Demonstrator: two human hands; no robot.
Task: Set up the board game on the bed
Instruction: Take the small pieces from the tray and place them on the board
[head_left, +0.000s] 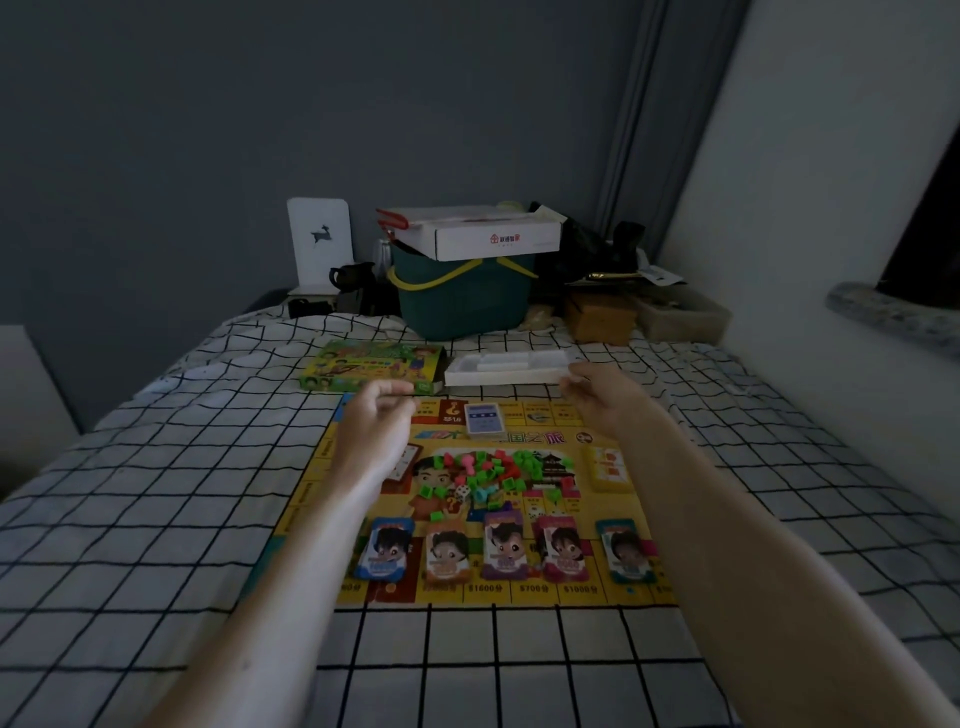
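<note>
I am watching both hands reaching over the game board (613, 582), which is lying flat on the checked bed (156, 493). The left hand (376, 415) is hovering with fingers loosely curled; the right hand (597, 389) is pinching the white tray's (506, 366) corner (grip partly hidden). Plastic pieces (493, 473) are sitting mid-board.

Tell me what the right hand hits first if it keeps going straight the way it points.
Most likely the white tray: the right hand points away from the body, fingertips at the tray's near right corner. Whether they already touch it is unclear.
</note>
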